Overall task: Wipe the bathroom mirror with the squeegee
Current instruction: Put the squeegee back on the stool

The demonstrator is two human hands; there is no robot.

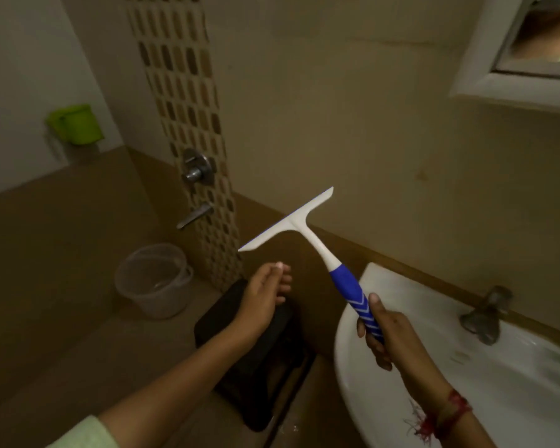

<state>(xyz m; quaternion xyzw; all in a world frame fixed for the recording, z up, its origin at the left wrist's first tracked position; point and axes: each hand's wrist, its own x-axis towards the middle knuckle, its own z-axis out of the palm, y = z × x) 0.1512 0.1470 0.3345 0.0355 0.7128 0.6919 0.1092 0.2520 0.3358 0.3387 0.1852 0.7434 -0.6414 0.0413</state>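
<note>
A: Start at the left. What containers do you see?

B: A green cup (78, 123) is mounted on the left wall; its inside cannot be seen. Lower down, a clear plastic bucket (154, 279) stands on the floor by the mosaic tile strip (188, 130). It looks empty, though blur makes that hard to confirm. On the right is the white washbasin (466, 367), with nothing lying in its bowl that I can make out.

A: And the things around them?

B: A round metal valve (197, 168) and a spout (195, 216) sit on the tile strip above the bucket. A black stool (259, 347) stands on the floor between the bucket and the basin, partly hidden behind the left forearm. A grey tap (485, 315) rises from the back of the basin. The mirror (543, 30), in a white frame, hangs at the top right, well above the basin.

A: Where is the squeegee?

B: The squeegee (320, 250) is in the air, left of the basin's rim, well below and left of the mirror and not touching it. Its white blade tilts up to the right, and the blue handle runs down to the right hand (388, 334).

A: How are the hands?

B: The right hand is wrapped around the lower end of the blue handle, thumb laid along it. The left hand (265, 295) is loosely open with fingers gently curled, holding nothing, just below the blade's left tip and apart from it. A red thread band (446, 412) circles the right wrist.
</note>
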